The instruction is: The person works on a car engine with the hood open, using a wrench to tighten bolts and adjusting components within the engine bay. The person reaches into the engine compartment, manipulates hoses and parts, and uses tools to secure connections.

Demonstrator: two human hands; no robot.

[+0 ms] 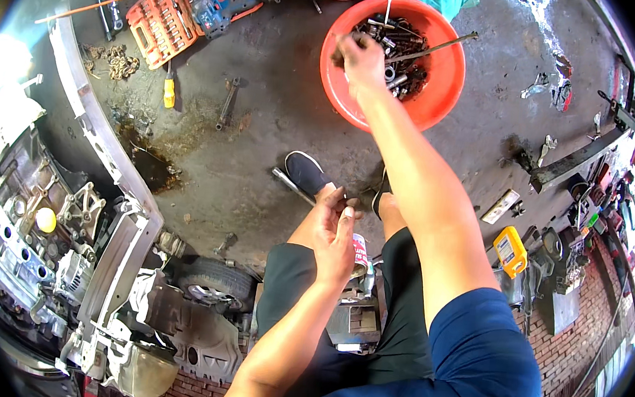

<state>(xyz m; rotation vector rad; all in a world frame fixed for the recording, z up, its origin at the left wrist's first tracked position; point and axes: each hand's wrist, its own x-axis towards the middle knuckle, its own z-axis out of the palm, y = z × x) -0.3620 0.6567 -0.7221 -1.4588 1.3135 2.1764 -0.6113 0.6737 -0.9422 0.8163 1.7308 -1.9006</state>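
Watching from far away, I see my left hand (336,226) low and my right hand (362,56) up by the red tub (446,82).

Far left is a big engine (13,230), then an open orange tool case (163,53), a yellow screwdriver (169,91) and a metal tool (228,104) on the gray floor (269,60). My left hand hangs between the knees, its grip curled; I can't tell if it pinches anything. My right hand is over the tub's left side, fingers bent; I can't tell what its grip is on. Metal bits (405,37) fill the tub's middle. A long rod (437,49) pokes past its right rim. Farther right lies a yellow box (510,251).
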